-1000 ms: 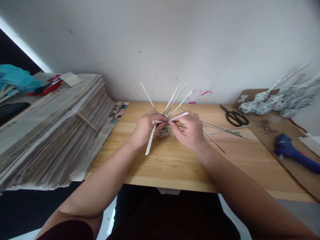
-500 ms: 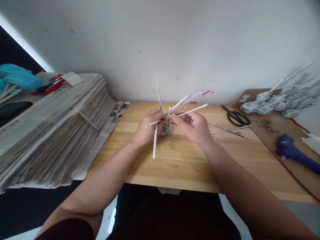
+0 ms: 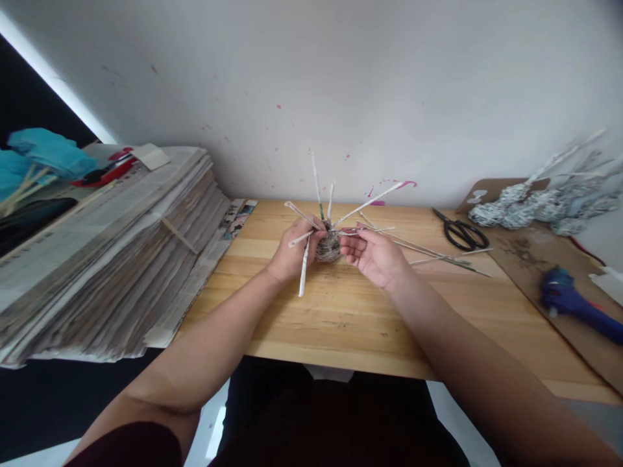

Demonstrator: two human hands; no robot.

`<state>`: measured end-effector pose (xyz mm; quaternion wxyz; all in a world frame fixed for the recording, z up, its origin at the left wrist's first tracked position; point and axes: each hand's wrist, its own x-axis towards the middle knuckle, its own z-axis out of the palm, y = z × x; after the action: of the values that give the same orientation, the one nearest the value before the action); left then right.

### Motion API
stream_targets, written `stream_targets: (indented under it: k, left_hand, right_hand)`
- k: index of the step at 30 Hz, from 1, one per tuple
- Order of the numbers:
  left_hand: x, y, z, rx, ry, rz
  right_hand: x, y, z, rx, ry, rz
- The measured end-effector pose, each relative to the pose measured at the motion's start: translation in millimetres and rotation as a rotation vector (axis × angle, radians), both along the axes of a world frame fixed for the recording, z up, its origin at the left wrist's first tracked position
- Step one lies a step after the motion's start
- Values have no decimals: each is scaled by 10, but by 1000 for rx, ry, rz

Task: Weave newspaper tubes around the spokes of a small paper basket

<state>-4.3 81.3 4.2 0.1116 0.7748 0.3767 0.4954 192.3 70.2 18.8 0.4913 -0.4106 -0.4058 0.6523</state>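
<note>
A small round piece woven from rolled paper (image 3: 328, 249) rests on the wooden table, with several paper sticks fanning out of its top. My left hand (image 3: 294, 250) is closed around its left side, fingers at the top rim among the sticks. With thumb and forefinger, my right hand (image 3: 372, 253) pinches one paper stick (image 3: 353, 231) on the right of the piece; its other fingers are curled loosely. Behind the right hand, loose paper sticks (image 3: 433, 251) lie across the table.
Black scissors (image 3: 462, 233) lie at the back right. Beyond them are woven paper pieces (image 3: 516, 206) and a blue glue gun (image 3: 577, 301) on brown board (image 3: 525, 285). A tall newspaper stack (image 3: 146, 253) stands at the left, bearing a red-handled tool (image 3: 111, 170) and blue cloth (image 3: 53, 152).
My right hand has lowered slightly and turned its palm up, bringing a stick down to the right. The woven piece shows more between my hands, and the sticks are spread wider.
</note>
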Motion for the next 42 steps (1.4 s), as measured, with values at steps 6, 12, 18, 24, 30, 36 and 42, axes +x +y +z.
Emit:
stream_targets:
  k: [6,12,18,24,30,36,42]
  left_hand:
    - [-1,-14,32,-22,-20,102]
    - [-35,-67,81,-67,14,57]
    - [-37,-99,128,-36,62,-27]
    - [-83,-102,217,-99,30,-153]
    - [-117,-98,260,-179,7,-216]
    - [-131,-88,275,-274,-71,-329]
    - [-130,-82,268,-376,-143,-362]
  right_hand:
    - [-110,-135,7,220,-61,-86]
    - [-95,-143,-73,747,-475,-163]
    - [-35,-89,-35,956,-757,-272]
    - [7,-130,33,1003,-847,-214]
    - [-1,-146,58,965,-828,-89]
    - [-4,-152,81,924,-788,-36]
    - [-55,-195,92,877,-800,-74]
